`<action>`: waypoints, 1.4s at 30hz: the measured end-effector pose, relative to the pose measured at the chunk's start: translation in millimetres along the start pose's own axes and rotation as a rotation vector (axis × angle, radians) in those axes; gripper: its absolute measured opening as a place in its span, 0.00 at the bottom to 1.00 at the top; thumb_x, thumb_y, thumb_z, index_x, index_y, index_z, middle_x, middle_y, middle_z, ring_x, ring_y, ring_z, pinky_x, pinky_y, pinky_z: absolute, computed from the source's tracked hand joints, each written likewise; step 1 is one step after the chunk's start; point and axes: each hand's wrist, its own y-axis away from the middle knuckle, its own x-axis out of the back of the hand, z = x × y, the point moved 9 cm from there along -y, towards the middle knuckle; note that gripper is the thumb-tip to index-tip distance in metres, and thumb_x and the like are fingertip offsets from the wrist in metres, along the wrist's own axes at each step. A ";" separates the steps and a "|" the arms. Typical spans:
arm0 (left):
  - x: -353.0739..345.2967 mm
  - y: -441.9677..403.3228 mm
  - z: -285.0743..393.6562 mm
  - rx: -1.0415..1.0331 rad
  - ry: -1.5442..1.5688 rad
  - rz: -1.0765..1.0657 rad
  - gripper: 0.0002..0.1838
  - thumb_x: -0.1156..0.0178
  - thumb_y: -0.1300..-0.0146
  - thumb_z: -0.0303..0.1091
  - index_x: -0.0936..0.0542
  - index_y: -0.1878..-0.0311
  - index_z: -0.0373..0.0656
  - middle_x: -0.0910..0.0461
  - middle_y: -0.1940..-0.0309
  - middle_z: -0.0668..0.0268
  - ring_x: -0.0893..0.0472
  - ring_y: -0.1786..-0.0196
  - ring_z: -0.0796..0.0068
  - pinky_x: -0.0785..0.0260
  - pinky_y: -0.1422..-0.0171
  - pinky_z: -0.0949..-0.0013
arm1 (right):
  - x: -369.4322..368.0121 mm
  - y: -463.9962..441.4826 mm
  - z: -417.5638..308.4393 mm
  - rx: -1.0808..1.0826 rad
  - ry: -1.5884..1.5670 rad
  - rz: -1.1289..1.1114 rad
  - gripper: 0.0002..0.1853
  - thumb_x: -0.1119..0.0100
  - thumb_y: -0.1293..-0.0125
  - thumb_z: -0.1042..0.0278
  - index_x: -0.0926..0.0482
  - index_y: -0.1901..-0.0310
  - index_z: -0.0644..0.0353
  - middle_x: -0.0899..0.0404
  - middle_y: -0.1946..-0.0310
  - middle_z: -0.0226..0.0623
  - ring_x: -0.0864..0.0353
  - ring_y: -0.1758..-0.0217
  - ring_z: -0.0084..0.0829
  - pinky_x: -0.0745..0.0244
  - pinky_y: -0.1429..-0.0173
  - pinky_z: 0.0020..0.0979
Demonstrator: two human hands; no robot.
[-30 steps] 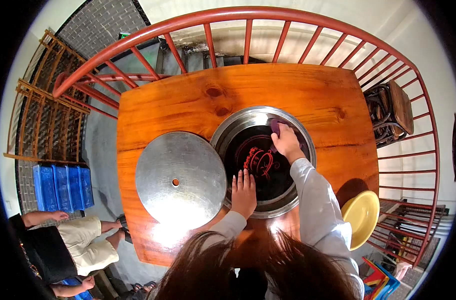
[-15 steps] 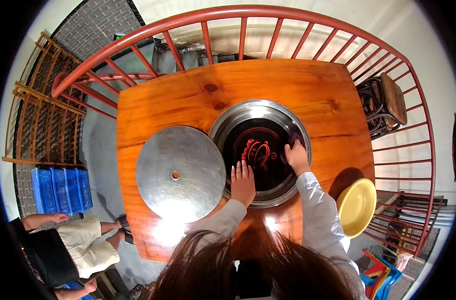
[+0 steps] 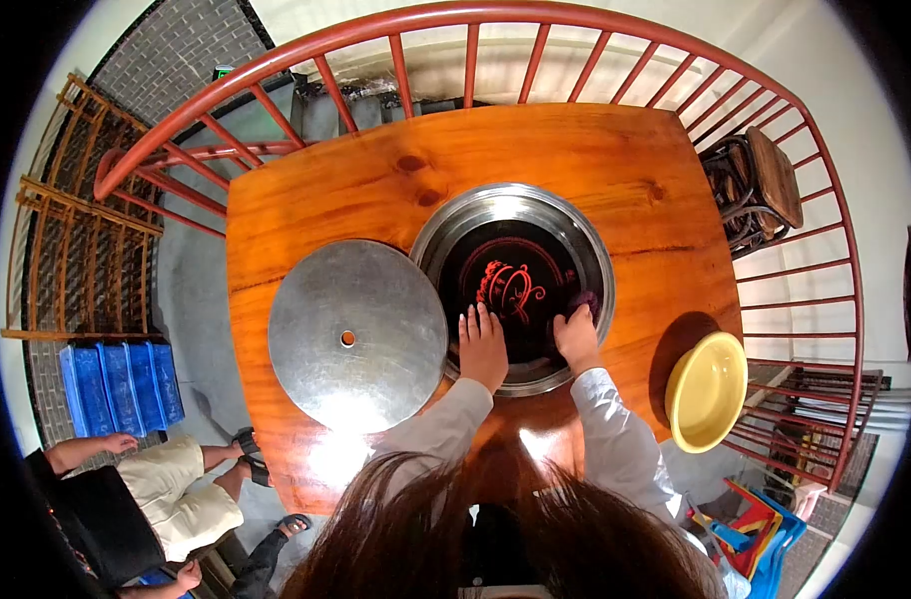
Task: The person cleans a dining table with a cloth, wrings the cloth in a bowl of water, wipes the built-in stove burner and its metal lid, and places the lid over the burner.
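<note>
A round black glass cooktop [image 3: 475, 262] with a red printed design sits inside a shiny metal ring [image 3: 437, 225] in the wooden table. My left hand [image 3: 482, 351] lies over its near left part, fingers stretched out and slightly spread, holding nothing. On the right side of the glass, my right hand [image 3: 577, 337] is closed on a dark purple cloth [image 3: 586, 300], partly hidden by the fingers. To the left of the ring lies a round flat metal lid [image 3: 355, 299] with a small hole in its middle.
A yellow basin [image 3: 708, 392] stands at the wooden table's [image 3: 315, 200] right edge. A red railing [image 3: 425, 18] curves round the far side, with stacked stools [image 3: 765, 185] at right. Blue crates [image 3: 126, 384] and a seated person [image 3: 166, 489] are on the left.
My right hand has moved the cloth toward me along the right side of the glass. The left hand stays nearly in place. The whole view has shifted slightly.
</note>
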 end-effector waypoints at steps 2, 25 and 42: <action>0.1 -0.6 -0.5 0.004 -0.004 -0.003 0.26 0.54 0.37 0.33 0.33 0.36 0.32 0.40 0.31 0.45 0.42 0.27 0.48 0.57 0.23 0.47 | -6.0 13.1 0.7 0.011 0.005 -0.017 0.27 0.48 0.41 0.61 0.39 0.48 0.76 0.30 0.50 0.74 0.26 0.50 0.66 0.30 0.43 0.52; 35.7 62.1 8.2 -0.093 0.263 0.024 0.05 0.42 0.40 0.36 0.21 0.69 0.46 0.25 0.65 0.65 0.26 0.56 0.63 0.36 0.49 0.60 | 1.4 33.9 -43.8 0.446 -0.094 -0.104 0.41 0.40 0.44 0.62 0.44 0.31 0.69 0.52 0.28 0.61 0.56 0.23 0.53 0.60 0.22 0.43; 40.7 67.7 4.6 -0.016 0.349 0.032 0.06 0.42 0.39 0.36 0.20 0.67 0.44 0.26 0.64 0.63 0.27 0.55 0.60 0.37 0.44 0.57 | -77.1 -48.9 -149.3 0.650 0.240 0.078 0.36 0.50 0.33 0.57 0.50 0.27 0.60 0.59 0.24 0.48 0.65 0.21 0.45 0.73 0.23 0.53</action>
